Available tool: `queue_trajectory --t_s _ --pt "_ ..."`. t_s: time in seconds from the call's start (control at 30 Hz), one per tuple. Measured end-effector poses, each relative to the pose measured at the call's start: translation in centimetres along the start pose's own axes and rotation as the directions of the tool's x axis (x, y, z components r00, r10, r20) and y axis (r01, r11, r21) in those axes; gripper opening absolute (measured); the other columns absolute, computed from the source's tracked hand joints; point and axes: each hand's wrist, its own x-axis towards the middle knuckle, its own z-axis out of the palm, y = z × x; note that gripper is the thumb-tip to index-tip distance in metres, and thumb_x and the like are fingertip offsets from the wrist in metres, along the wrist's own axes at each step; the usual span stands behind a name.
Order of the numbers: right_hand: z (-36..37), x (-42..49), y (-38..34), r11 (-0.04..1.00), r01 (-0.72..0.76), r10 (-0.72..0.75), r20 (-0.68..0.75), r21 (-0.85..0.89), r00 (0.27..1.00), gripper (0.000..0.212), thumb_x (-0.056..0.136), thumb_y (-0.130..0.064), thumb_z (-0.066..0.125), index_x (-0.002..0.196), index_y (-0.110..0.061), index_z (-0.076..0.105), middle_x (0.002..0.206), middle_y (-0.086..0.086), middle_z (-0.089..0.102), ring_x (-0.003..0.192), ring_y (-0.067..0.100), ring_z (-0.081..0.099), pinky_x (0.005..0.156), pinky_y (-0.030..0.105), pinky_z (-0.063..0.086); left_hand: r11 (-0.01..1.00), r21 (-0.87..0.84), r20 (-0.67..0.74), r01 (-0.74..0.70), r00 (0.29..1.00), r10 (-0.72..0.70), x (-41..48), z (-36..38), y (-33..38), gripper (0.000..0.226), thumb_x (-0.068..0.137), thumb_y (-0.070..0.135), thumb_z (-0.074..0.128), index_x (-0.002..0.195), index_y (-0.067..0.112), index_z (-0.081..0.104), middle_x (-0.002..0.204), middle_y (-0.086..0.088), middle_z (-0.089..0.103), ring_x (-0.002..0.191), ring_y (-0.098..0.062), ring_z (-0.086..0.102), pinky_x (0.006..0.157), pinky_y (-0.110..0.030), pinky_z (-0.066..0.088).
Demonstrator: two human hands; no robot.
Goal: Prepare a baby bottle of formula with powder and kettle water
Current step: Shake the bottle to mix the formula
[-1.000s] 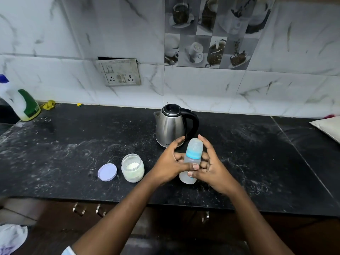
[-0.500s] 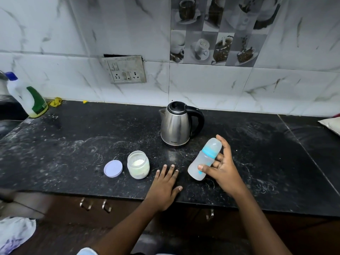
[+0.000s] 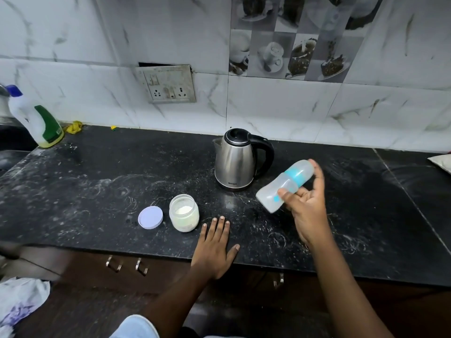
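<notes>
My right hand [image 3: 308,211] grips a capped baby bottle [image 3: 284,185] with a blue ring, tilted with its cap up and to the right, above the black counter [image 3: 97,191]. It looks motion-blurred. My left hand [image 3: 214,245] lies flat and empty on the counter's front edge, fingers spread. A steel kettle [image 3: 235,159] with a black handle stands just left of the bottle, lid closed. An open glass jar of white powder [image 3: 184,213] sits left of my left hand, and its lilac lid [image 3: 150,217] lies beside it.
A white and green detergent bottle [image 3: 36,120] stands at the far left by the wall. A switch and socket plate [image 3: 168,85] is on the tiled wall. A pale cushion-like object [image 3: 441,162] pokes in at the right edge. Drawer handles [image 3: 127,264] sit below the counter.
My left hand let go of the bottle and came down flat on the counter edge. My right hand carried the bottle right and tilted it further, apparently shaking it.
</notes>
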Motion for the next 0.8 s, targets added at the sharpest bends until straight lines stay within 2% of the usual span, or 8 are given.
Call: queue_trajectory --t_s 0.07,0.17,0.33,0.47,0.6,0.63,0.73,0.8 --pt "0.7 -0.1 0.3 1.000 -0.012 0.012 0.036 0.002 0.999 0.099 0.078 -0.001 0.080 0.154 -0.042 0.032 0.123 0.018 0.070 0.107 0.026 0.073 0.095 0.048 0.060 1.000 0.004 -0.030 -0.006 1.000 0.006 0.1 0.5 -0.1 0.089 0.108 0.072 0.007 0.175 0.012 0.008 0.183 -0.006 -0.004 0.163 -0.022 -0.020 0.130 -0.046 -0.018" --pt "1.6 -1.2 0.5 0.987 -0.074 0.116 0.308 -0.146 0.944 0.101 0.073 0.001 0.083 0.154 -0.037 0.035 0.115 0.018 0.075 0.102 0.028 0.075 0.089 0.045 0.062 1.000 0.012 -0.040 -0.004 0.999 0.004 0.1 0.7 -0.3 0.089 0.108 0.071 0.012 0.174 0.011 0.015 0.183 -0.009 0.006 0.164 -0.022 -0.014 0.128 -0.043 -0.022" --pt "1.1 0.6 -0.8 0.988 -0.050 0.053 -0.016 0.143 0.998 0.099 0.077 -0.006 0.077 0.158 -0.036 0.028 0.119 0.017 0.072 0.105 0.024 0.073 0.084 0.039 0.062 1.000 0.018 -0.020 -0.003 1.000 0.004 0.0 0.3 0.0 0.099 0.098 0.076 -0.012 0.175 0.014 0.000 0.184 -0.005 -0.010 0.161 -0.019 -0.027 0.131 -0.046 -0.019" --pt "1.4 -0.6 -0.9 0.986 -0.101 0.136 0.302 -0.129 0.944 0.101 0.073 0.004 0.080 0.155 -0.035 0.034 0.117 0.023 0.074 0.104 0.031 0.074 0.089 0.045 0.062 0.999 0.033 0.022 0.015 1.000 -0.016 0.0 -0.1 0.1 0.097 0.098 0.073 -0.006 0.175 0.015 -0.004 0.184 -0.006 -0.013 0.164 -0.019 -0.026 0.131 -0.047 -0.018" --pt "0.8 0.5 -1.2 0.986 -0.049 0.055 -0.033 0.157 0.998 0.092 0.084 -0.002 0.075 0.154 -0.040 0.031 0.115 0.013 0.075 0.108 0.026 0.072 0.088 0.043 0.062 0.999 0.036 0.019 0.012 1.000 -0.012 -0.1 -0.1 0.1 0.099 0.096 0.074 -0.007 0.175 0.015 -0.004 0.184 -0.005 -0.013 0.169 -0.024 -0.018 0.132 -0.047 -0.018" --pt "1.0 0.4 -1.1 0.989 -0.049 0.052 -0.023 0.137 0.998 0.091 0.084 -0.001 0.075 0.153 -0.041 0.031 0.114 0.013 0.075 0.107 0.025 0.073 0.086 0.041 0.062 0.999 0.038 0.017 0.014 1.000 -0.014 -0.1 -0.1 0.1 0.099 0.096 0.073 -0.007 0.175 0.015 -0.004 0.184 -0.005 -0.012 0.170 -0.024 -0.017 0.132 -0.046 -0.018" --pt "1.8 -1.2 -0.7 0.990 -0.117 0.136 0.271 -0.084 0.953 0.097 0.076 0.002 0.079 0.152 -0.039 0.036 0.113 0.016 0.077 0.103 0.027 0.074 0.085 0.040 0.062 0.999 0.043 0.018 0.017 1.000 -0.018 -0.1 -0.1 0.1 0.099 0.095 0.073 -0.008 0.175 0.014 -0.003 0.184 -0.006 -0.011 0.170 -0.025 -0.016 0.131 -0.045 -0.019" --pt "1.6 -1.0 -0.6 0.994 -0.109 0.107 0.177 -0.003 0.978 0.095 0.077 0.001 0.078 0.153 -0.037 0.036 0.113 0.014 0.078 0.105 0.028 0.074 0.087 0.043 0.063 0.999 0.049 0.017 0.017 1.000 -0.018 0.0 -0.1 0.0 0.100 0.095 0.074 -0.009 0.175 0.015 -0.004 0.184 -0.006 -0.012 0.170 -0.025 -0.016 0.130 -0.045 -0.020"
